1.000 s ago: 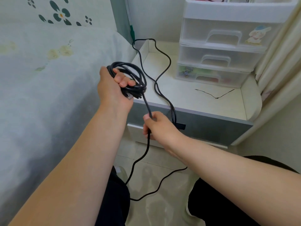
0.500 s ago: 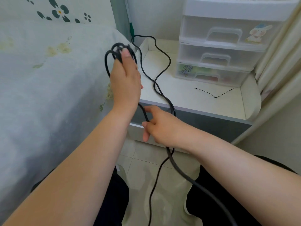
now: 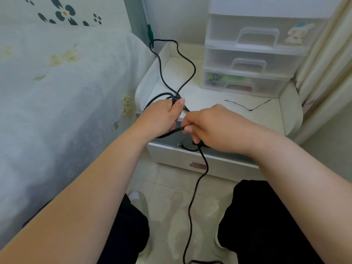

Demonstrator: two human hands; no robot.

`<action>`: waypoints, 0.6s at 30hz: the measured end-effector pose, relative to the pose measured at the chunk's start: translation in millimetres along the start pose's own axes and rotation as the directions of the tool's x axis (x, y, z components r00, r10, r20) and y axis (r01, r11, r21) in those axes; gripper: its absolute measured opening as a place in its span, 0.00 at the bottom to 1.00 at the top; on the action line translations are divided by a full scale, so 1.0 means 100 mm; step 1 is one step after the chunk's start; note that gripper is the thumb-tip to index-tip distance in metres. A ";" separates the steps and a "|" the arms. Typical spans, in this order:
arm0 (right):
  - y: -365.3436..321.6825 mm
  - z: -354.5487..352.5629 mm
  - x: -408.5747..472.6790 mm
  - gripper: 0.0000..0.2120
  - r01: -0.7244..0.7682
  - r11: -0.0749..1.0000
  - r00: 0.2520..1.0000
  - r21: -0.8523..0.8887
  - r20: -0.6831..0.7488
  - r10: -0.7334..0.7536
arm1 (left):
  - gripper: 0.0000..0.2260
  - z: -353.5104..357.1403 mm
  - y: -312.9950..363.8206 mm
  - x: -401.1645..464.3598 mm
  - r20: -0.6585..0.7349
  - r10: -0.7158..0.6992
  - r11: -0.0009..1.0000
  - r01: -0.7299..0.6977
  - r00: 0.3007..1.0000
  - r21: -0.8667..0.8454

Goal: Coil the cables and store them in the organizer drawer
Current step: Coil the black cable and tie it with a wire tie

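Left hand (image 3: 161, 117) grips bunched cable (image 3: 192, 189) loops, mostly hidden behind its fingers. Right hand (image 3: 211, 128) pinches a strand; the cable's far end runs behind the bed (image 3: 66, 92), out of sight.

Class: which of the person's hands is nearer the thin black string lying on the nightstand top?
Right. The right hand is just left of the string; the left hand lies farther left, beyond it.

White nightstand (image 3: 219, 103), drawer organizer (image 3: 253, 60), black cable (image 3: 187, 61), thin wire (image 3: 247, 107)
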State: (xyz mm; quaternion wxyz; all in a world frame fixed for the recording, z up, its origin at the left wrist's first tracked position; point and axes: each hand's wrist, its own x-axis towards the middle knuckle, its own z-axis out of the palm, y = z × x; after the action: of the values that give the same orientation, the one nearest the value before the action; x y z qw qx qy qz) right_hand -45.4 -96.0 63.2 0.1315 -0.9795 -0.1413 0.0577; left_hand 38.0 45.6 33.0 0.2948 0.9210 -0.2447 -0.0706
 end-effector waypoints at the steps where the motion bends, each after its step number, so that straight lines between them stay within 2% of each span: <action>1: 0.02 0.01 0.01 0.09 0.043 0.999 0.997 -0.013 -0.057 -0.043 | 0.27 0.00 0.01 -0.02 0.058 -0.028 0.997 0.032 0.998 -0.073; 3: 0.06 0.02 0.04 0.10 0.096 0.994 0.983 -0.042 -0.151 -0.102 | 0.25 0.01 0.03 -0.07 0.177 -0.099 0.956 0.143 0.979 -0.258; 6: 0.09 -0.02 0.07 0.13 0.083 0.996 0.974 -0.036 -0.211 -0.088 | 0.23 0.00 0.05 -0.13 0.305 -0.140 0.853 0.271 0.942 -0.446; 11: 0.20 -0.05 0.16 0.20 -0.072 0.996 0.958 0.047 -0.273 0.082 | 0.23 -0.08 0.12 -0.17 0.368 -0.106 0.771 0.310 0.924 -0.556; 15: 0.28 -0.02 0.24 0.25 -0.134 0.983 0.949 0.122 -0.271 0.163 | 0.24 -0.10 0.12 -0.23 0.405 -0.049 0.622 0.345 0.913 -0.703; 18: 0.33 0.02 0.31 0.25 -0.140 0.951 0.950 0.276 -0.234 0.207 | 0.27 -0.11 0.11 -0.26 0.450 0.031 0.583 0.349 0.893 -0.733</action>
State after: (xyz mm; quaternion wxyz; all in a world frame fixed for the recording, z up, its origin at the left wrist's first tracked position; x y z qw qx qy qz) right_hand -7.9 -116.9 49.5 0.2684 -0.9620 -0.0268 -0.0420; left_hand 13.4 56.4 47.7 0.6079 0.6714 -0.1578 -0.3934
